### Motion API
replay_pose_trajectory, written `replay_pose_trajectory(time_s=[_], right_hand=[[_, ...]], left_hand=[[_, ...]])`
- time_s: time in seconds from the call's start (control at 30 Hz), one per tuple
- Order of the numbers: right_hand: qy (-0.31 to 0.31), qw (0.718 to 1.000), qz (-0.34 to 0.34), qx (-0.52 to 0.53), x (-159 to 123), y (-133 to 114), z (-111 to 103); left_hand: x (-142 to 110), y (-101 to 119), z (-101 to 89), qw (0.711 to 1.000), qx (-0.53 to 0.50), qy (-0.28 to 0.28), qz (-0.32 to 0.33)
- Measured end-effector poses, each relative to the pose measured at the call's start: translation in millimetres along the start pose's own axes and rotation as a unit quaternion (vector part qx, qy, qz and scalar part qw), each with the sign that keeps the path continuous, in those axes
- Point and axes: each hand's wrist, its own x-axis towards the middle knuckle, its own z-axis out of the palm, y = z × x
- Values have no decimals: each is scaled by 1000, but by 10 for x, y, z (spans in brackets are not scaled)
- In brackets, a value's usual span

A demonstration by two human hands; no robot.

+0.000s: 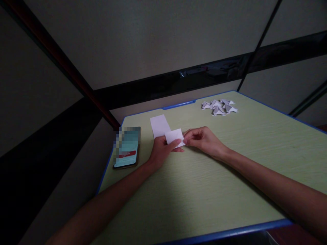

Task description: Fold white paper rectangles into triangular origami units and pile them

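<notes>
A small piece of white folded paper [173, 136] is held just above the table. My left hand [163, 148] grips its lower left part, thumb across the front and fingers behind. At the paper's right edge, my right hand [201, 139] pinches the corner between thumb and fingertips. Behind my left hand lies a flat white sheet of paper [159, 125], partly covered by the hand and the held paper. Several folded white paper figures [219, 110] sit grouped at the back right of the table.
A phone [127, 149] with a lit screen, partly pixelated, lies at the table's left edge. The pale green table [204, 190] has a blue rim. Close behind it stands a panelled surface with a glossy black band [163, 84].
</notes>
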Motion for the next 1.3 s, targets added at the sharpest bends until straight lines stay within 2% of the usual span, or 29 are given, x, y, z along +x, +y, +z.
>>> replay_pose_trajectory(time_s=[0.43,0.9,1.17,1.3], right_hand=[[12,1000,23,1,9,31,0],[-23,999,24,13,19,25,-29],[-14,992,-10,127,19,46,-16],[-37,991,-2,128,15,32,-7]], left_hand=[[-16,13,-5,999,43,3,17],[-28,37,-13,997,61,-27,24],[-27,-6,-38,998,9,-41,56],[-39,9,-28,997,6,-54,63]])
